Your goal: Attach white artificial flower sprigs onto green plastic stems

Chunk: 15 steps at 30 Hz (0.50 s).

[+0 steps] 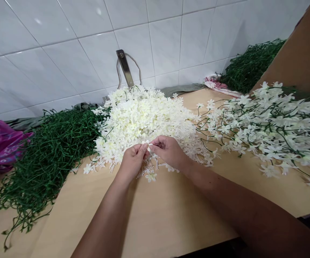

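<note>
The worktop carries three masses: green stems left of the blossom heap, flowered sprays to the heap's right, and the heap itself, probably kept apart so each sort stays within easy reach. At the heap's near edge, the left hand and right hand pinch a small white piece together, seemingly to steady it. Fingers cover much of that piece, obscuring its shape; right of the heap, the sprays run out of view.
</note>
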{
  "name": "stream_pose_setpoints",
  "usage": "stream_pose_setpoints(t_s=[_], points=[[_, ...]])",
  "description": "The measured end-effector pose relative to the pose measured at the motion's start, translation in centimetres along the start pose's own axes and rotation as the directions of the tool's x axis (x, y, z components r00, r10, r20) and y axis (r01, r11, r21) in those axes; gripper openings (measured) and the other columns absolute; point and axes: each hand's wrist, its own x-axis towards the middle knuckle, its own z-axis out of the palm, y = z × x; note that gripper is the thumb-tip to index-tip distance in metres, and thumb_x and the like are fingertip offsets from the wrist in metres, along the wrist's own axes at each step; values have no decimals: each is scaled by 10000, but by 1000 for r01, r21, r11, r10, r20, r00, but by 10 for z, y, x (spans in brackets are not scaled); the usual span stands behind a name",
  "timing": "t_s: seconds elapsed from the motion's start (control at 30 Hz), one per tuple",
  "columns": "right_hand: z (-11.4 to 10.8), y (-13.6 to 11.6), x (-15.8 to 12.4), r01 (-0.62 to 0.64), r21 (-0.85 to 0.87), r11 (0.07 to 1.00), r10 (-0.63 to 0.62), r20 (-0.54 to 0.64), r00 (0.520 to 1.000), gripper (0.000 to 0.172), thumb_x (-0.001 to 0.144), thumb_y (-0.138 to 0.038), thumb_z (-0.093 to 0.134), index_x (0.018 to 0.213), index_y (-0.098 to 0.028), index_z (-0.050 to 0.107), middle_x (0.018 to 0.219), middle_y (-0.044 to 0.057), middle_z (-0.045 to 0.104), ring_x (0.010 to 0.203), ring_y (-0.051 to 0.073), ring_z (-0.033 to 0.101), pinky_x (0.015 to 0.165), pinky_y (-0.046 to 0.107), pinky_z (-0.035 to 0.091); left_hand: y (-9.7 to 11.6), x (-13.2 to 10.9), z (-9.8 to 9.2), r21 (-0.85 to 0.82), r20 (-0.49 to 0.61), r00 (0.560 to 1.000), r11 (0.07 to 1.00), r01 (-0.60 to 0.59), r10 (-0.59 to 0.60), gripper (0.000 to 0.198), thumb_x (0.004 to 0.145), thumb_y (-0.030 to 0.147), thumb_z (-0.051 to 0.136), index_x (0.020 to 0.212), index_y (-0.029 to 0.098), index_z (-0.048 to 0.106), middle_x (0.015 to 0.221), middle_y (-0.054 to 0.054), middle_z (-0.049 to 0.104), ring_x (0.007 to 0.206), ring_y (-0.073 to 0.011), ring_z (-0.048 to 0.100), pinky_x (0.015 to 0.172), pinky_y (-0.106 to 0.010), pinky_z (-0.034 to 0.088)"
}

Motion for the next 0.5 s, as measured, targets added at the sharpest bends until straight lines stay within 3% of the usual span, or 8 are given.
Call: stream_pose_setpoints(t_s=[0.17,0.37,0.5], points=[[-1,-2,-1,33,-66,997,-33,0,999,152,692,-275,544,684,-124,562,563,-16,505,494,65,405,470,200,336,-3,1,0,-138,-12,996,986,-88,87,181,666,307,596,747,149,562,597,31,510,546,-84,433,523,-197,335],[1,-4,-3,78,-35,996,-75,79,994,212,693,-335,565,640,-132,536,500,-44,427,463,52,342,437,189,293,4,-2,-3,-138,-105,991,986,-93,78,155,653,264,591,601,152,499,510,54,425,491,-64,352,487,-188,285],[-1,-3,-2,49,1,999,-49,84,995,257,714,-385,538,695,-130,561,551,-20,481,489,65,385,465,202,326,5,-2,-5,-178,-56,998,984,-19,9,244,657,328,588,550,153,455,469,53,399,455,-60,317,456,-194,251]])
